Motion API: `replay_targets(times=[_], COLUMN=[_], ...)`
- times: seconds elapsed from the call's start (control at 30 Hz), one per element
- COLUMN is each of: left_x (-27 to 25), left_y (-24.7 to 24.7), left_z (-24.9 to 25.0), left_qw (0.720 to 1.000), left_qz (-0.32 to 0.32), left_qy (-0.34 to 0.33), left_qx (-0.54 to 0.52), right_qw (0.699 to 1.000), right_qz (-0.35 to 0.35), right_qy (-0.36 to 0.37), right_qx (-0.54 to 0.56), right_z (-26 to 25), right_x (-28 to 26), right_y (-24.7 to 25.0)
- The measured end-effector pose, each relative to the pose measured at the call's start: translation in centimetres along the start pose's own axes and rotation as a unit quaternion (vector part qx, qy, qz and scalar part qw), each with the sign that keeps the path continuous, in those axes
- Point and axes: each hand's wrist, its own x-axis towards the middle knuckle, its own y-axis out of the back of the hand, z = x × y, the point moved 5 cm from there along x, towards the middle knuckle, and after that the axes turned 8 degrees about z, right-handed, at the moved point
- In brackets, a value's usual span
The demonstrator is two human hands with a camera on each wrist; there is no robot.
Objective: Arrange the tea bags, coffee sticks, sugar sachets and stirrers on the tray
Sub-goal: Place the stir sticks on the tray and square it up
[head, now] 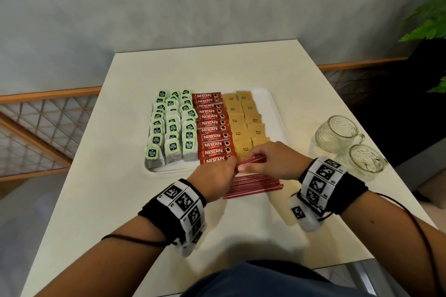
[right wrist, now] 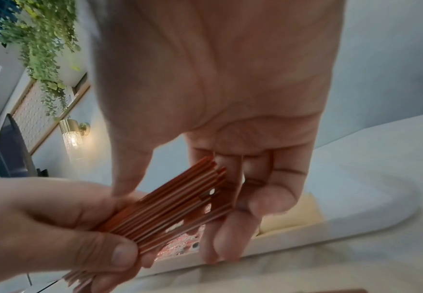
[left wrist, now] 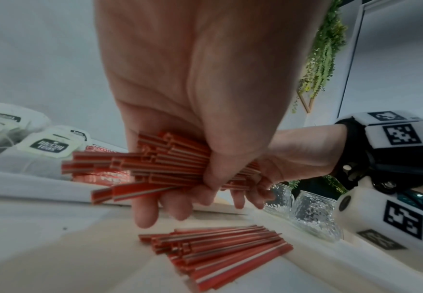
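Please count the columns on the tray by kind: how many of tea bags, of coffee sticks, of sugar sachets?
Tea bags: 3
Coffee sticks: 1
Sugar sachets: 2
Total: 6 columns

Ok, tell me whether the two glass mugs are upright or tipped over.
Tipped over. Both glass mugs lie on their sides on the table, right of the tray, with their open mouths facing sideways.

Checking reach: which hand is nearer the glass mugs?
Right. The right hand is just left of the mugs; the left hand sits farther left, both gripping the stirrers.
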Motion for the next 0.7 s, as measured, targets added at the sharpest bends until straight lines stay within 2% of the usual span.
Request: replay_targets(times=[0.07, 0.27, 0.37, 0.4, 0.43, 0.53, 0.6, 0.7], left_x=[0.1, 0.7, 1.2, 1.4, 1.5, 2.0, 2.4, 2.8], left_y=[-0.1, -0.3, -0.3, -0.4, -0.5, -0.3, 0.1, 0.5], left_z=[-0.4, -0.4, -0.5, -0.7, -0.8, -0.6, -0.6, -0.4], left_qw=[0.999, 0.984, 0.973, 0.96, 0.932, 0.801, 0.731, 0.644], left_qz=[0.002, -0.032, -0.034, -0.033, -0.034, 0.001, 0.044, 0.064], left_qy=[0.007, 0.046, 0.058, 0.081, 0.118, 0.212, 0.242, 0.263], left_qx=[-0.033, -0.17, -0.22, -0.267, -0.342, -0.56, -0.636, -0.716], right_qw=[1.0, 0.994, 0.99, 0.988, 0.986, 0.979, 0.976, 0.974], right_qz=[0.021, 0.086, 0.124, 0.143, 0.159, 0.174, 0.168, 0.159], right_qy=[-0.001, 0.043, 0.054, 0.052, 0.05, 0.023, 0.025, 0.042], right_qx=[0.007, -0.06, -0.031, -0.004, 0.024, 0.106, 0.134, 0.154], right_z=[-0.1, -0.5, -0.3, -0.3, -0.1, 0.4, 0.5, 0.2], right_x=[0.4, 1.5, 1.6, 1.6, 1.6, 1.3, 1.0, 0.7], right_y=[0.2, -0.1, 0.8, 1.3, 1.6, 1.8, 1.6, 1.4])
